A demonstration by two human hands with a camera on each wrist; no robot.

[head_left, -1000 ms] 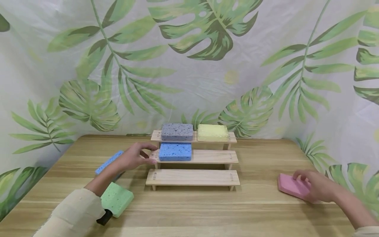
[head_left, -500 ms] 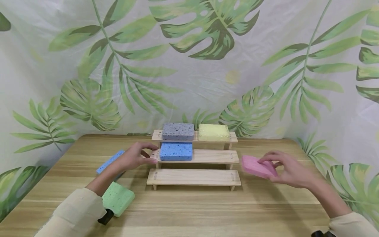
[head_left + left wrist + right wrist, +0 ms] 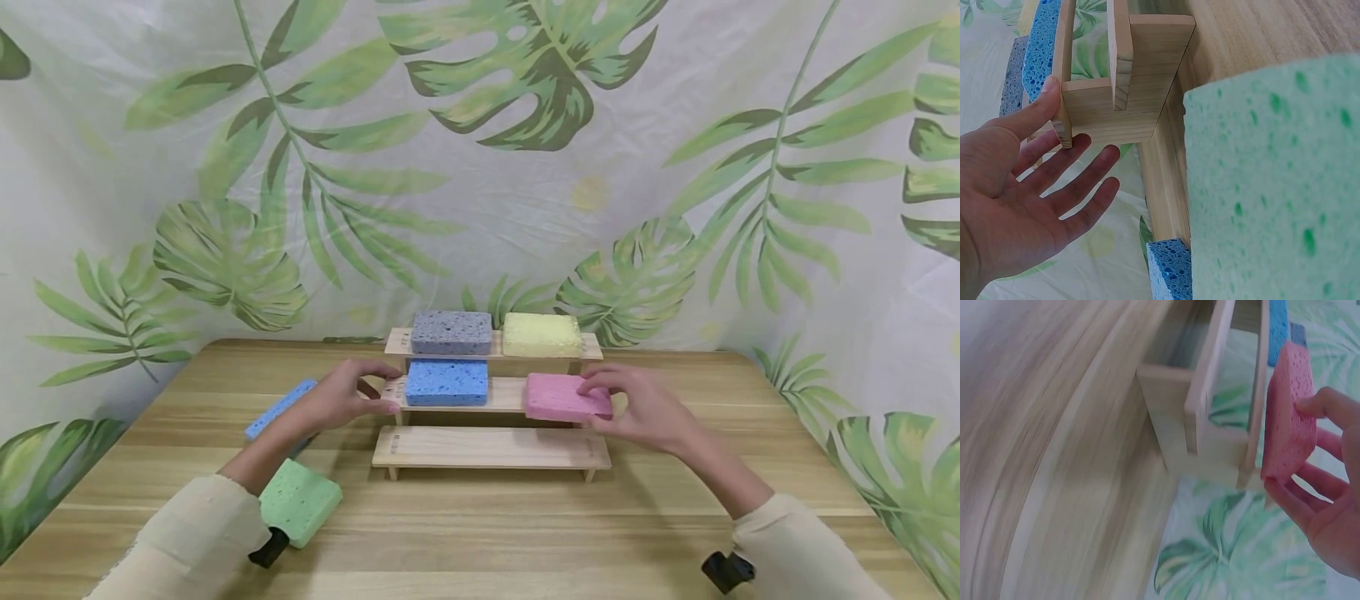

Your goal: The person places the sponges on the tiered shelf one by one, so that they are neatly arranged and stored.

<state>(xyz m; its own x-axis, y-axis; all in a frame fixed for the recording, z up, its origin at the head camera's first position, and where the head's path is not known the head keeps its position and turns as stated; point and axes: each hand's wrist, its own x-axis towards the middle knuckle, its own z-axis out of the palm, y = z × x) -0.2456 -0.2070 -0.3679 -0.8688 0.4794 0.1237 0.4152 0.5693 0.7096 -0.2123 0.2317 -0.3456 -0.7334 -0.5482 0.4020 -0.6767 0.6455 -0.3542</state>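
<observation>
My right hand (image 3: 648,408) pinches a pink sponge (image 3: 558,398) over the right part of the middle step of a three-step wooden stand (image 3: 491,450). In the right wrist view the pink sponge (image 3: 1289,412) is close against that step's board, thumb on one face, fingers at its edge. My left hand (image 3: 348,396) grips the left end of the same step; the left wrist view shows the thumb (image 3: 1047,94) on top and the other fingers below. A blue sponge (image 3: 447,383) lies on this step's left part. Above it, the top step carries a grey sponge (image 3: 452,333) and a yellow sponge (image 3: 542,336).
Left of the stand, another blue sponge (image 3: 280,408) is on the table (image 3: 480,542), partly behind my left forearm. Nearer to me lies a green sponge (image 3: 302,502), beside the left sleeve. A leaf-print cloth (image 3: 495,183) hangs behind the table.
My right hand has lifted the pink sponge from the table's right side and carried it left to the stand's middle step. The left hand stays at the step's left end.
</observation>
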